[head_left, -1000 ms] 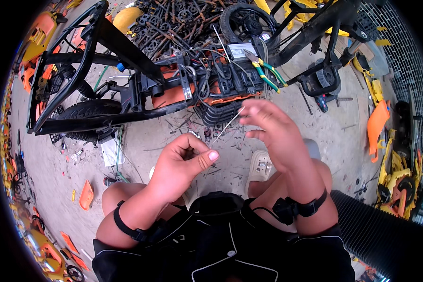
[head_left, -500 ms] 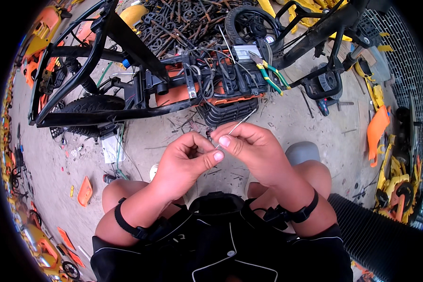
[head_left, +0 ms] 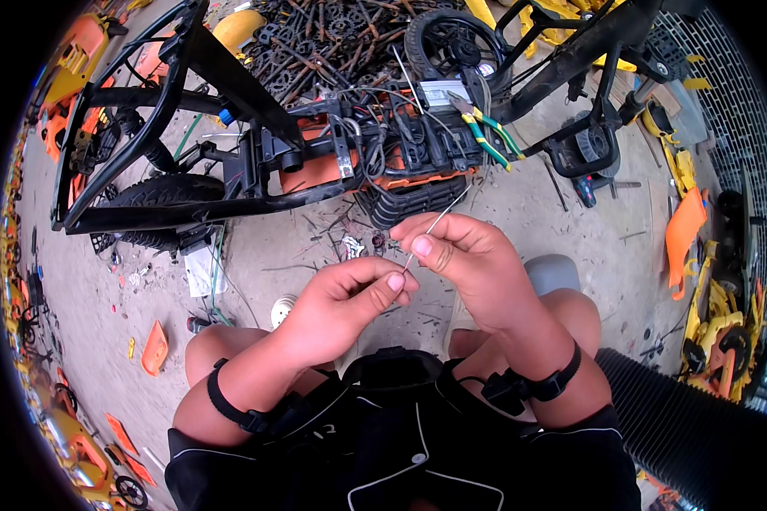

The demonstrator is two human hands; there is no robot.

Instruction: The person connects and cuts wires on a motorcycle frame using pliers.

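A thin, pale, stiff strip (head_left: pixel 452 208), like a wire or cable tie, slants up between my two hands. My left hand (head_left: pixel 328 311) pinches its lower end between thumb and fingertips. Higher up the strip, my right hand (head_left: pixel 469 260) grips it with thumb and forefinger, and its upper end sticks out past the fingers. Beyond my hands lies a stripped black vehicle frame (head_left: pixel 200 201), with a bundle of cables (head_left: pixel 392 136) exposed in its middle. Pliers with green and yellow handles (head_left: pixel 492 140) rest on the frame, right of the cables.
A heap of dark rusty metal parts (head_left: pixel 332 51) lies behind the frame, beside a small wheel (head_left: pixel 457 51). Orange and yellow panels (head_left: pixel 684 240) lie to the right. A ribbed black hose (head_left: pixel 677 426) runs near my right side. Scraps litter the concrete floor (head_left: pixel 281 247).
My right hand has shifted slightly right and up along the strip. The left has moved a little right and down, so the thumbs are farther apart. Both still hold the strip.
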